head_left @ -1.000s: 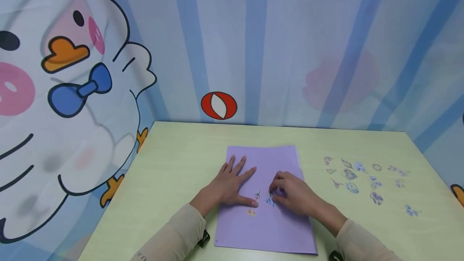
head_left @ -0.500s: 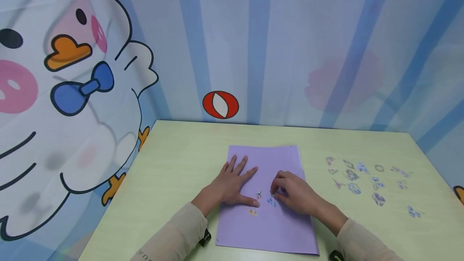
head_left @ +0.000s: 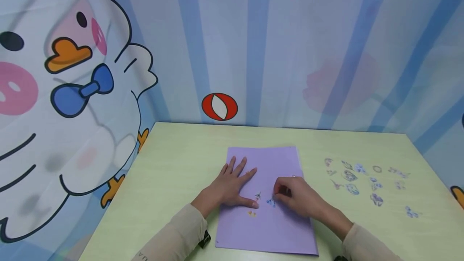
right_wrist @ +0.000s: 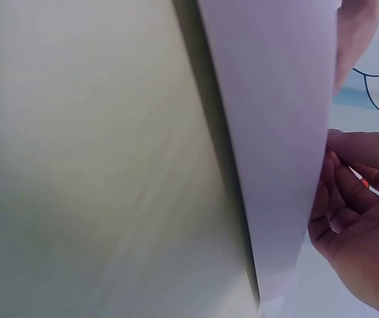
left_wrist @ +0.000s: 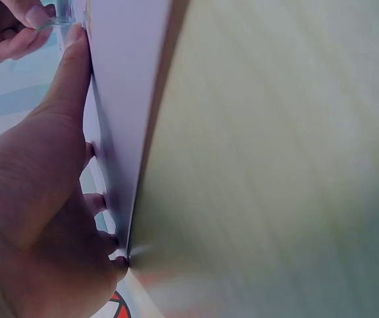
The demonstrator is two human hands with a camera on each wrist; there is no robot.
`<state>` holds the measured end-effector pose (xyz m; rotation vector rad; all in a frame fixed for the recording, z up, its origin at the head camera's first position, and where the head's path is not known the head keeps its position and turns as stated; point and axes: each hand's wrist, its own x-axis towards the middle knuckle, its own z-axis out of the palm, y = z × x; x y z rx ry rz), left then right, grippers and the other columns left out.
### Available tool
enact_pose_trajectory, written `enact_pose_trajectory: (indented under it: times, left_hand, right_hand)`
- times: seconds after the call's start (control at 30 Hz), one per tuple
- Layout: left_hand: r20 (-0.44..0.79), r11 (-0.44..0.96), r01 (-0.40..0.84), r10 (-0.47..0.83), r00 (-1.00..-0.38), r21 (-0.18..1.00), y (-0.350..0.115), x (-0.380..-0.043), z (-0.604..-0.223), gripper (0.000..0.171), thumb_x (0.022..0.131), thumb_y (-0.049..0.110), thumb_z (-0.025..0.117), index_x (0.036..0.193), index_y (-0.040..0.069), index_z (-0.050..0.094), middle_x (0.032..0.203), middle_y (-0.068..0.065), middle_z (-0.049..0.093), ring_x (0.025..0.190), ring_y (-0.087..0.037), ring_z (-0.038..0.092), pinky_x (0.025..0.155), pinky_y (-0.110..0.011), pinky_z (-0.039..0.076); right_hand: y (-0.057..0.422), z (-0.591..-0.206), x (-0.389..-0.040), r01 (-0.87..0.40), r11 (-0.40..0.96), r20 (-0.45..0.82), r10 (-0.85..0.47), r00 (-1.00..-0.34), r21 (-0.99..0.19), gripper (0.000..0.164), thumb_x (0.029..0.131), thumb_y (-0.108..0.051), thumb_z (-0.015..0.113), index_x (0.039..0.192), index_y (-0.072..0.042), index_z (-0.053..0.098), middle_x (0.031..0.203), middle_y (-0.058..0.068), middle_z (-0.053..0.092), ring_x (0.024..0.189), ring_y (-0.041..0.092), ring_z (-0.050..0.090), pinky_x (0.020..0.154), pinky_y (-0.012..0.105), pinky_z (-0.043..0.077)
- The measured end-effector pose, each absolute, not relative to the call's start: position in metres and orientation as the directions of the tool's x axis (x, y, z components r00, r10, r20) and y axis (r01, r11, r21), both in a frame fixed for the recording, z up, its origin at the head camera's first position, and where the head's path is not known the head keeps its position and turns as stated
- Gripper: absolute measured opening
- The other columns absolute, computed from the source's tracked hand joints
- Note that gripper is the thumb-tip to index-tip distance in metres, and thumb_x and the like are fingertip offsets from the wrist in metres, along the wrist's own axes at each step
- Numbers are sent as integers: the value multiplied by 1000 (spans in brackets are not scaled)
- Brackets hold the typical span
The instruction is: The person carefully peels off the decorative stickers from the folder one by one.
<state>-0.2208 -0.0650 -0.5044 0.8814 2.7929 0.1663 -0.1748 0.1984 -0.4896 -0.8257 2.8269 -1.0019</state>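
Note:
A purple sheet (head_left: 261, 233) lies on the pale table. My left hand (head_left: 228, 186) rests spread on its left part, thumb and fingers straight. Near the thumb are a small sprig sticker (head_left: 257, 195) and a small orange sticker (head_left: 251, 213). My right hand (head_left: 301, 196) has curled fingers and pinches the edge of a clear sticker with a blue flower print (head_left: 270, 202), just right of the sprig. In the left wrist view, a strip of this clear film (left_wrist: 58, 22) shows between the right fingertips and the left thumb tip. The right wrist view hides the sticker behind the sheet.
Several loose flower stickers (head_left: 351, 175) lie in rough rows on the table, right of the sheet. One blue sticker (head_left: 412, 212) sits apart, nearer the front. A cartoon-printed cloth backdrop (head_left: 232, 51) stands behind the table and along its left side.
My right hand has shifted slightly right, and its fingertips now sit at the blue flower sticker's right side instead of its top. The left hand stays in place on the sheet.

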Motion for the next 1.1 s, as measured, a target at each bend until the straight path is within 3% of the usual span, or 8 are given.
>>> enact_pose_trajectory:
  times: [0.23,0.37,0.67,0.87,1.1]
  left_hand:
    - [-163,814,551,578,-799,183,-67,-221,-507,112,82,86,65,171,31,24,179,-12,4,162,-46,-3,128,-59,12]
    - [-162,805,562,591,-791,192,-68,-221,-507,112,83,85,65,171,30,23,179,-12,3,161,-46,-3,128,-60,12]
    - [-169,804,561,592,-788,197,-67,-220,-505,112,83,84,66,171,30,22,179,-12,2,162,-46,-5,128,-60,11]
    - [-166,801,564,595,-786,200,-67,-220,-506,112,83,84,65,171,30,22,179,-11,2,161,-45,-5,128,-60,10]
    - [-161,799,566,598,-785,203,-67,-221,-504,111,84,84,65,171,29,23,179,-12,2,161,-45,-5,129,-60,10]
  right_hand:
    - [215,-471,-165,-451,659,196,-426,-883,-601,18,93,3,77,101,-13,75,92,-7,72,80,5,61,71,27,56]
    - [240,-462,-162,-483,661,278,-398,-874,-574,22,91,8,77,101,-12,77,94,-7,72,80,4,61,68,26,56]
    - [312,-458,-156,-510,763,406,-352,-843,-398,25,87,8,81,96,-14,75,93,-11,67,78,4,62,63,28,55]
    - [337,-477,-148,-516,826,355,-423,-834,-227,29,80,7,87,92,-17,75,93,-11,64,79,12,65,66,32,56]
    - [339,-489,-139,-498,813,178,-465,-867,-300,23,86,2,83,96,-18,78,98,-10,70,85,13,69,72,31,58]
